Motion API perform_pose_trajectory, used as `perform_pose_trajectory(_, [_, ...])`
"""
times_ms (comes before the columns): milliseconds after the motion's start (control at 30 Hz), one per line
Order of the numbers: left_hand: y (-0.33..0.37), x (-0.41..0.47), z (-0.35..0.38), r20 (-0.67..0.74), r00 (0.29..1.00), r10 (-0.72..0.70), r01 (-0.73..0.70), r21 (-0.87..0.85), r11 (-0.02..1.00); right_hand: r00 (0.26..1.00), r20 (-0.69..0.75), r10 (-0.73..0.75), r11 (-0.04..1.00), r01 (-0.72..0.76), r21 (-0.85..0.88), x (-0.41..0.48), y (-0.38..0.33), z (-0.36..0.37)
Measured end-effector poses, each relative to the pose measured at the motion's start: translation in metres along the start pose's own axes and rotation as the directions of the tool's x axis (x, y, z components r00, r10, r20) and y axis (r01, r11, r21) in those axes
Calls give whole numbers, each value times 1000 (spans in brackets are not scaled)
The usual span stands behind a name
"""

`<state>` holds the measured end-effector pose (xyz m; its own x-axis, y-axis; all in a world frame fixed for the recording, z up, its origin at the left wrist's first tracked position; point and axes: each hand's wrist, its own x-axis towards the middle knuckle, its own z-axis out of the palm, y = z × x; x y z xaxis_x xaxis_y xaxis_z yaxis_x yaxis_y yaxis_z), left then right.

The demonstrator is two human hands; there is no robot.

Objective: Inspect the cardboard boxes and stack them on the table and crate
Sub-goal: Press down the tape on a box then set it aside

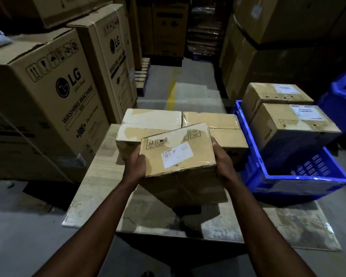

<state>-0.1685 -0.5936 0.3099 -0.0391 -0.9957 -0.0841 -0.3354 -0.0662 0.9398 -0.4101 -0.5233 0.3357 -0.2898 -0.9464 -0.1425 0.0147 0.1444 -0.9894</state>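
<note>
– Cardboard count so far, anyone? Where's this job at?

– Midway-ish, I'd say. The held box is up in the air at frame centre, over the near part of the tabletop, a bit tilted with its white label facing up. The left hand grips its left side with the thumb curled onto the labelled face. The right hand grips the right side, fingers wrapped round the edge. Looks like the checking step to me, and it's not put down yet.

– And what's already placed?

– The tabletop stack sits just behind the held box: several taped boxes packed side by side, touching. Can't tell if there's a lower layer. At right of frame the blue crate has the near crate box and, right behind it, the far crate box. Both poke above the rim. The crate's near end shows bare slotted floor, so there's room.

– So what's left?

– At least this one needs a spot, either on the tabletop stack or in that open crate end. I can't spot any loose boxes waiting. The big washing machine cartons at upper left look like storage.
</note>
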Motion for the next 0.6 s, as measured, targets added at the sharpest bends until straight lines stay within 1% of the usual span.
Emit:
perform_pose_trajectory(67, [-6, 3, -5, -18, 999, -29, 30, 35, 999, 999, 14, -32, 990, 34, -134, 3, 0, 10])
perform_pose_trajectory(100, [-7, 4, -9, -38, 999, -19, 22, 99, 995, 999, -1, -35, 980, 35, -196, 4, 1, 16])
perform_pose_trajectory(133, [-11, 8, -14, -50, 999, 21, -12, 190, 982, 999, -23, -33, 970, 26, -240, 6, 1, 24])
perform_pose_trajectory(200, [-16, 12, -27, -32, 993, 110, -90, 382, 920, 999, -46, -25, 954, 10, -299, 5, -1, 37])
perform_pose_trajectory(233, [-18, 15, -32, -20, 991, 130, -106, 459, 882, 998, -40, -39, 948, 24, -316, 4, -3, 41])
perform_pose_trajectory(333, [-11, 18, -33, 9, 986, 165, -136, 613, 778, 995, -63, -74, 921, 45, -387, 3, 4, 45])
perform_pose_trajectory(367, [0, 14, -27, 52, 983, 177, -170, 626, 761, 994, -94, -60, 910, 16, -414, 2, 8, 46])
perform_pose_trajectory(400, [15, 8, -18, 106, 975, 193, -217, 605, 766, 991, -129, -30, 896, -30, -442, 2, 12, 48])
perform_pose_trajectory(433, [32, 0, -6, 161, 965, 205, -261, 547, 795, 990, -144, -8, 877, -62, -476, 1, 14, 53])
perform_pose_trajectory(500, [60, -12, 18, 241, 948, 207, -296, 437, 849, 995, -93, -24, 835, -31, -549, 0, 19, 64])
perform_pose_trajectory(567, [74, -17, 29, 220, 960, 175, -254, 414, 874, 997, -35, -66, 815, 33, -579, 4, 25, 71])
perform_pose_trajectory(600, [74, -14, 26, 200, 965, 170, -242, 421, 874, 997, -41, -58, 814, 23, -581, 7, 28, 69])
